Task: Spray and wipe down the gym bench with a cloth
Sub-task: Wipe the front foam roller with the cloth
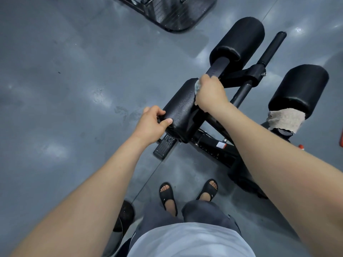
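A black gym bench stands in front of me with several black foam roller pads. The nearest roller pad [181, 110] looks wet with droplets. My left hand [152, 125] grips its near end, thumb on top. My right hand [210, 92] presses a pale cloth [197, 87] against the pad's far end, fingers curled over it; only a strip of the cloth shows. A far roller pad [239, 41] and a right roller pad [300, 89] sit beyond. No spray bottle is in view.
A frayed beige wrap [284, 120] covers the end of the right roller pad. A black bar [271, 51] juts out at the back. Another machine's black base plate [176, 13] lies at the top. Grey glossy floor [65, 89] spreads left. My sandalled feet [168, 195] stand below the bench.
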A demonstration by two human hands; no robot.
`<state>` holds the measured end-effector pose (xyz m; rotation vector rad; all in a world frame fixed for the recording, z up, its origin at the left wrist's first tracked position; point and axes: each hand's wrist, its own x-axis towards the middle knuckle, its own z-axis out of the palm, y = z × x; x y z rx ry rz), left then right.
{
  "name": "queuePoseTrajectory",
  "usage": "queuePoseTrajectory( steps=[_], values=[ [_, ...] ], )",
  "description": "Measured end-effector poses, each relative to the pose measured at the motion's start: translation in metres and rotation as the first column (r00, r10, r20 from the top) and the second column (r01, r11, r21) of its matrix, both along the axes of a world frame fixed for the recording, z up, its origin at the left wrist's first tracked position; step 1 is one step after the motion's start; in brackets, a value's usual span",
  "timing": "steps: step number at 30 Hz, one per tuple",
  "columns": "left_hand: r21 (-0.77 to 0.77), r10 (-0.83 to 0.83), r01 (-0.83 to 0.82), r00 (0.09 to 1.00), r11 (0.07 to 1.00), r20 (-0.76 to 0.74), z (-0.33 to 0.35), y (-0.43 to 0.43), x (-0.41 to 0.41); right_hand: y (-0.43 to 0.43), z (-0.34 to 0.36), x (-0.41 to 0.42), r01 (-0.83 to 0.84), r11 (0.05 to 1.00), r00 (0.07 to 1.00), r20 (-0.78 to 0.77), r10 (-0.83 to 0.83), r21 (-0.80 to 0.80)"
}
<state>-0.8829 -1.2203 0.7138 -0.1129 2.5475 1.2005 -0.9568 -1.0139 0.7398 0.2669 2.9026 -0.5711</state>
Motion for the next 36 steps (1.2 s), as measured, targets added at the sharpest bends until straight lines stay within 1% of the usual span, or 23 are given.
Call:
queuePoseTrajectory(
  steps=[3,6,9,14,18,21,23,26,32,36],
  values=[
    [0.01,0.008,-0.008,1.0,1.0,0.0,0.0,0.0,0.0,-0.01,-0.006,0.016,-0.141,0.99,0.99,-0.023,0.141,-0.006],
    [0.002,-0.005,0.005,1.0,1.0,0.006,0.002,0.0,0.0,-0.015,-0.015,0.029,-0.21,0.973,0.977,-0.036,0.208,-0.091],
    [-0.004,-0.028,0.028,1.0,1.0,-0.001,0.003,0.002,0.001,-0.009,-0.014,0.027,-0.2,0.972,0.98,-0.006,0.201,-0.124],
    [-0.024,-0.053,0.052,0.998,0.998,-0.039,0.002,0.006,0.006,0.004,-0.009,-0.008,-0.048,0.999,0.999,-0.01,0.048,0.016],
    [-0.054,-0.051,0.048,0.996,0.997,-0.067,0.001,0.006,0.008,0.005,0.001,-0.007,-0.033,0.999,0.999,-0.026,0.033,-0.014],
    [-0.05,-0.059,0.054,0.994,0.997,-0.089,-0.002,0.003,0.01,0.006,0.008,0.005,-0.115,0.993,0.993,-0.035,0.116,0.008],
    [-0.039,-0.059,0.055,0.992,0.998,-0.107,-0.004,0.001,0.011,0.004,0.014,0.014,-0.179,0.983,0.984,-0.031,0.177,-0.044],
    [-0.023,-0.069,0.067,0.991,0.998,-0.114,-0.007,-0.003,0.012,-0.002,0.018,0.029,-0.26,0.962,0.965,-0.003,0.261,-0.081],
    [0.119,-0.041,0.051,0.995,0.992,-0.09,-0.01,-0.014,0.01,-0.004,0.017,0.05,-0.394,0.908,0.917,0.007,0.399,-0.141],
    [0.152,0.006,0.007,0.997,0.988,-0.082,-0.012,-0.012,0.013,-0.009,0.017,0.059,-0.491,0.857,0.867,0.013,0.499,-0.155]
  ],
)
